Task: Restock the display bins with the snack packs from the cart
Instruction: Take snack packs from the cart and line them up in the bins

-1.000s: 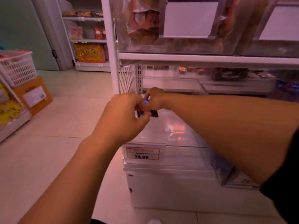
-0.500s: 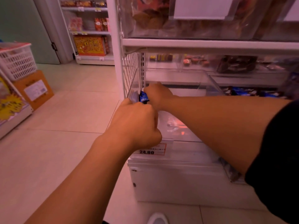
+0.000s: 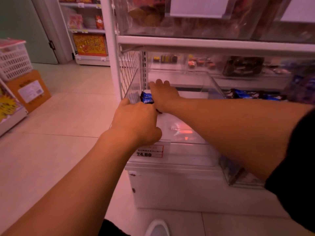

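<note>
Fingers (image 3: 159,83) of the right hand (image 3: 164,95) lie fairly straight and close together, reaching into the clear bin (image 3: 216,89), palm down over a blue pack (image 3: 147,97); whether they press it or just cover it, cannot tell. Left hand (image 3: 136,121) is just in front, knuckles up, fingers curled under at the bin's left wall; what they hold is hidden, cannot tell.

Pack: small, glossy dark blue wrapper with white print, lying at the bin's back left corner, between the two hands. One pack plainly seen there; a dark red-brown bit (image 3: 159,111) shows under the right wrist, unclear what it is.

Bin: transparent, open top, on the bottom shelf; its floor is mostly bare with a red reflection. Price tag (image 3: 149,151) on its front reads 24.80.

Next bin to the right holds several more blue packs (image 3: 247,94), count unclear. Bins on the back row hold dark and red snacks, blurred. Upper shelf bins (image 3: 196,23) hold brownish bagged goods with two white cards in front.

Left side: white basket (image 3: 14,63) on a brown box (image 3: 29,90). Far shelf has an orange carton (image 3: 90,45). White shoe tip (image 3: 157,228) on the floor at the bottom edge.
</note>
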A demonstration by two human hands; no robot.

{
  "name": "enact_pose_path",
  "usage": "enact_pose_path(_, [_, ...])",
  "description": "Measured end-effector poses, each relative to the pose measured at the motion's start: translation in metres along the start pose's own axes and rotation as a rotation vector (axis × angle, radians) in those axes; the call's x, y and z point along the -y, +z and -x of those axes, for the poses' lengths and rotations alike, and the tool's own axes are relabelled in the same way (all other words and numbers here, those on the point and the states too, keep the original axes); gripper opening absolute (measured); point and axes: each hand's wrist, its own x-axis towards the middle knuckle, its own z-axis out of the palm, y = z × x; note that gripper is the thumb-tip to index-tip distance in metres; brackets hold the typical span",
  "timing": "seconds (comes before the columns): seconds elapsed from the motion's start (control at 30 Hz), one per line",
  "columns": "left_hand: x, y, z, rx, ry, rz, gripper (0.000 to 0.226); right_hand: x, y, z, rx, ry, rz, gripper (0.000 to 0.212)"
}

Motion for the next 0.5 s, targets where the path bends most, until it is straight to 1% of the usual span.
enact_pose_path(0.07, [-0.005, -0.005, -0.002, 0.028, -0.021, 0.121, 0.012, -0.013, -0.031, 0.022, 0.03, -0.063, 0.015, 0.066])
enact_pose_path(0.13, [-0.015, -0.01, -0.007, 0.053, -0.019, 0.226, 0.01, -0.028, -0.066, 0.06, 0.028, -0.157, 0.012, 0.052])
enact_pose_path(0.17, [-0.023, -0.014, -0.009, 0.048, -0.012, 0.252, 0.012, -0.038, -0.084, 0.084, 0.001, -0.217, 0.026, 0.044])
enact_pose_path(0.23, [-0.044, -0.023, -0.013, 0.001, 0.006, 0.32, 0.017, -0.061, -0.116, 0.142, -0.068, -0.302, 0.095, 0.031])
enact_pose_path(0.27, [-0.056, -0.027, -0.014, -0.049, 0.035, 0.369, 0.018, -0.074, -0.129, 0.173, -0.081, -0.298, 0.118, 0.024])
enact_pose_path(0.3, [-0.07, -0.031, -0.015, -0.11, 0.078, 0.423, 0.02, -0.089, -0.14, 0.204, -0.077, -0.266, 0.118, 0.019])
enact_pose_path(0.37, [-0.098, -0.039, -0.013, -0.223, 0.21, 0.54, 0.026, -0.117, -0.153, 0.259, -0.014, -0.139, 0.056, 0.031])
enact_pose_path(0.4, [-0.113, -0.044, -0.011, -0.252, 0.303, 0.592, 0.029, -0.131, -0.154, 0.283, 0.041, -0.08, 0.0, 0.036])
enact_pose_path(0.47, [-0.143, -0.05, -0.005, -0.237, 0.528, 0.602, 0.032, -0.157, -0.148, 0.32, 0.147, -0.011, -0.098, 0.037])
enact_pose_path(0.5, [-0.158, -0.05, -0.002, -0.194, 0.631, 0.568, 0.034, -0.167, -0.143, 0.333, 0.181, 0.006, -0.111, 0.033])
